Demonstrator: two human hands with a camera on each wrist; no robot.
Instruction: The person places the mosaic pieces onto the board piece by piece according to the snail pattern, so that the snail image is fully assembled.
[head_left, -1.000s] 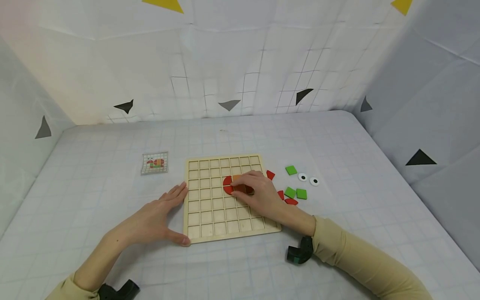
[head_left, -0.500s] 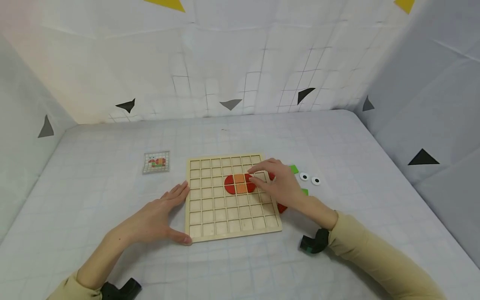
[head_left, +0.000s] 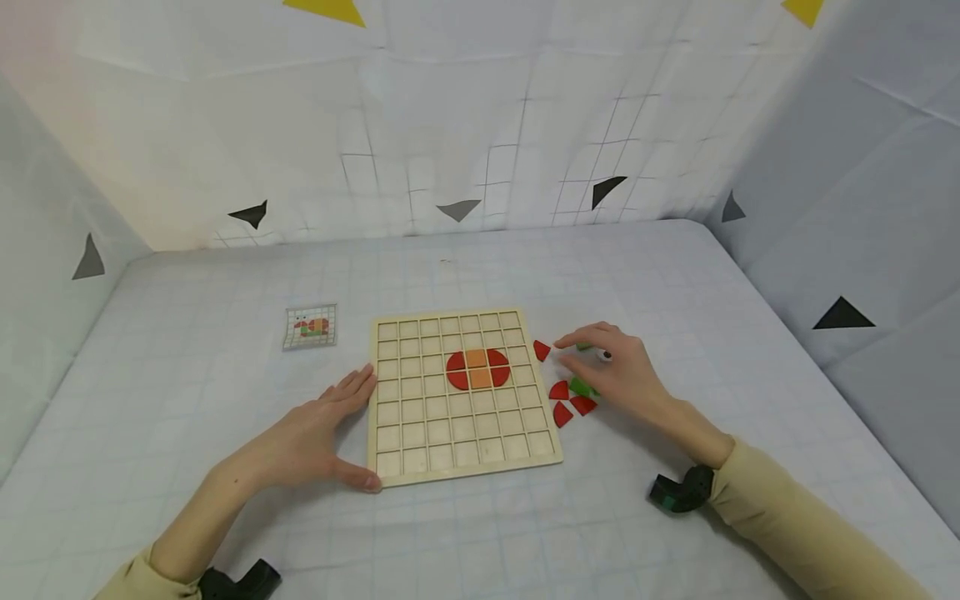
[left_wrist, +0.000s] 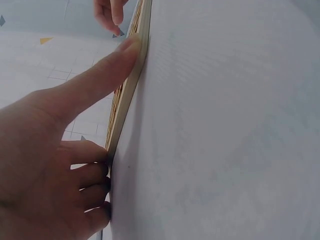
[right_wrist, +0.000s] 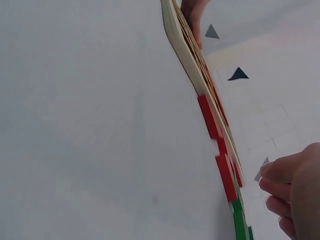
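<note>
A square wooden grid board (head_left: 427,433) lies on the table. In its cells sit two orange squares (head_left: 477,378), with red quarter-round tiles (head_left: 457,372) on both sides of them. My left hand (head_left: 311,442) rests along the board's left edge, thumb at the near corner and fingers extended; the left wrist view shows the thumb (left_wrist: 100,80) against the rim. To the right of the board, my right hand (head_left: 626,375) hovers above loose tiles, thumb and forefinger apart with nothing visible between them. A green tile (head_left: 580,387) and a white eye piece (head_left: 604,355) are partly hidden under it.
Several loose red tiles (head_left: 559,390) lie close to the board's right edge. A small picture card (head_left: 310,326) lies beyond the left hand. White cloth walls (head_left: 450,125) stand behind and at the sides of the table.
My right hand has left the board and moved right to the loose tiles, uncovering the orange and red tiles in the grid. The left hand has stayed at the board's edge.
</note>
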